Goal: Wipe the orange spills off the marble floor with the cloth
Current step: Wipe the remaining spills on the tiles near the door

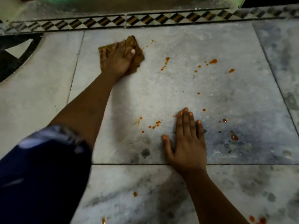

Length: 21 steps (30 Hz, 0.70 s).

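Your dark blue sleeve [40, 172] fills the near-left corner, blurred, closest to the camera. Under everything lies the marble floor [186, 88], grey-white slabs with dark veins and thin joint lines; a patterned border strip [145, 20] of black, brown and white diamonds runs across the far edge, and a black inlay [11, 57] curves in at far left.

Your left hand [116, 60] reaches far forward, palm down on the cloth [137, 50]. The cloth is brownish, folded, flat on the floor near the border strip, on the big central slab. Fingers are bent over its top and the thumb [131, 53] presses on its right part: clenched onto the cloth, holding it against the marble. Slight blur there.

Your right hand [186, 143] lies flat on the floor nearer you, the heel of the palm on a joint line. Fingers [186, 117] straight, close together, thumb spread out to the left; released, holding nothing, just pressing on marble.

The orange spills [213, 61] are scattered drops and streaks: a cluster right of the cloth, more just left of your right fingertips, a few to its right, one drop on the near slab, more at the bottom edge. The cloth sits just left of the nearest far drops, not touching them as far as can be told.
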Available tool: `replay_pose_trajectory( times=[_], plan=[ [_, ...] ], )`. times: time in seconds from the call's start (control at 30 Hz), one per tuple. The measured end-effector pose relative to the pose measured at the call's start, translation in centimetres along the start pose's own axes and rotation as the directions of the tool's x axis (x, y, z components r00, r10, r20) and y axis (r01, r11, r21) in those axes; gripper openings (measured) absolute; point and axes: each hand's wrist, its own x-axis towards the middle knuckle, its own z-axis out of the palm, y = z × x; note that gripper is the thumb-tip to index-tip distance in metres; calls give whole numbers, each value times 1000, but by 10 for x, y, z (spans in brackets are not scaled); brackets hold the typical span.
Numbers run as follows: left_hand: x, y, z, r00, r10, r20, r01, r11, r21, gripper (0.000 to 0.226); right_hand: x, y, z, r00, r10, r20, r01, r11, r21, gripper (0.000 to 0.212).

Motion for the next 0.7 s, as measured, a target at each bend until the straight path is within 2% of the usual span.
replay_pose_trajectory(
  times=[0.07,0.1,0.17,0.27,0.33,0.43,0.47,0.57,0.63,0.7],
  plan=[
    [26,23,0,998,-51,37,53,996,-69,57,1,0,1,1000,0,-3,1,1000,6,76],
    [31,34,2,999,-34,40,37,996,-77,57,1,1,1,1000,-1,-8,1,1000,11,76],
    [24,42,6,995,92,42,-92,996,-21,55,1,0,1,1000,0,-17,0,1000,17,75],
    [2,17,10,944,323,63,-328,939,104,51,1,1,0,1000,-1,-24,2,999,39,75],
    [6,5,7,945,318,71,-326,934,146,52,1,0,1,1000,-1,-26,2,999,48,75],
    [39,36,4,989,132,66,-141,977,158,56,1,1,1,1000,-3,-5,3,999,45,75],
    [47,51,6,990,110,85,-122,980,157,57,1,2,1,1000,-4,-1,5,999,45,75],
    [33,72,12,957,256,138,-275,951,142,56,1,1,0,1000,4,-2,-4,999,51,75],
    [7,51,15,915,377,139,-394,912,115,57,1,1,-1,1000,7,-5,-7,999,52,75],
    [-12,21,13,911,399,104,-408,908,92,58,1,0,-1,1000,9,-9,-9,999,54,75]
  ],
)
